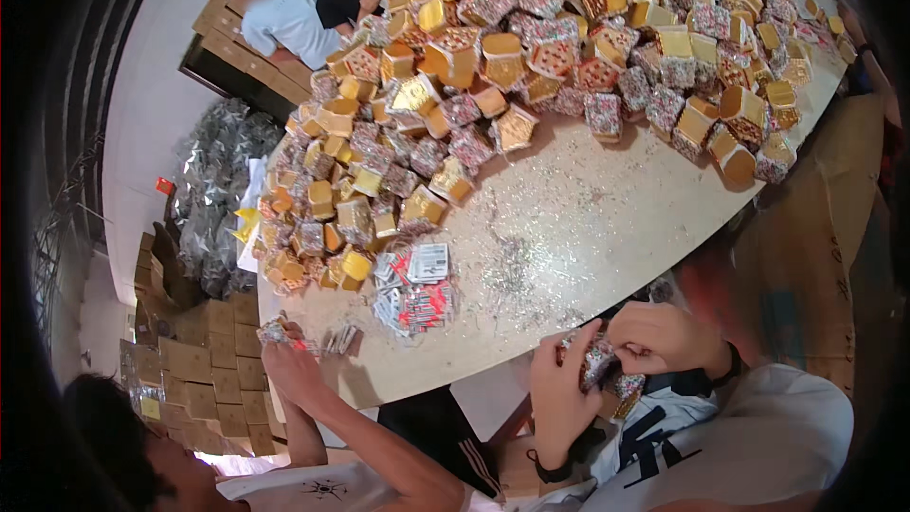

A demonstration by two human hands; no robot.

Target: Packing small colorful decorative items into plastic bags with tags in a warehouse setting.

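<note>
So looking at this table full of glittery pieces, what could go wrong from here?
If your left grip slips, the glittery piece could fall clear of the table, since it's held past the near edge. The gold piece by the right edge might get knocked off. Loose glitter lies beside the red and white tags, so some may stick to them.

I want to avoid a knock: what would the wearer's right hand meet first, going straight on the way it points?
Most likely the glittery piece in the left hand. The right hand points leftward at it; whether they touch is unclear.
</note>
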